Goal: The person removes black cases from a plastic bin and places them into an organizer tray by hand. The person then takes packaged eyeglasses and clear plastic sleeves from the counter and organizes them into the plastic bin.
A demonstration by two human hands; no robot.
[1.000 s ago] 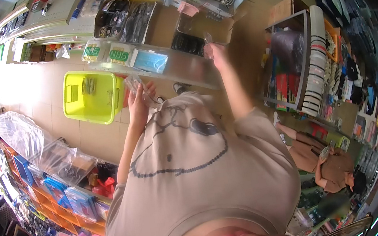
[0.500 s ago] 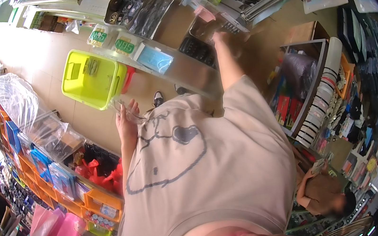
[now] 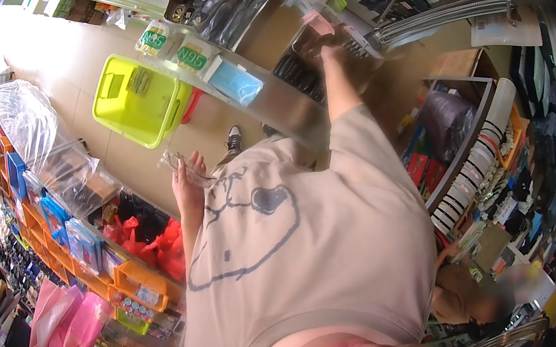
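My left hand (image 3: 187, 178) is raised in front of my shirt at the left, its fingers curled around a thin, clear item (image 3: 171, 161) with a dark wire-like edge; its kind is too unclear to name. My right arm stretches forward to the shelf, where my right hand (image 3: 331, 55) is among the goods, fingers blurred and partly hidden. Close to that hand are a black tray of small dark items (image 3: 300, 76) and a pink piece (image 3: 318, 23). Packs marked N95 (image 3: 192, 56) and a pack of blue masks (image 3: 236, 83) lie farther left along the shelf.
A lime-green bin (image 3: 138, 125) stands on the floor ahead to the left. Orange shelving (image 3: 87, 269) runs along my left, plastic-wrapped goods (image 3: 41, 134) beside it. A grey-framed box (image 3: 459, 139) is at my right. Another person (image 3: 458, 290) stands at the lower right.
The view has shifted slightly. My right hand stays at the same shelf spot, and my left hand keeps its clear item. The other person at the lower right has changed posture and is blurred.
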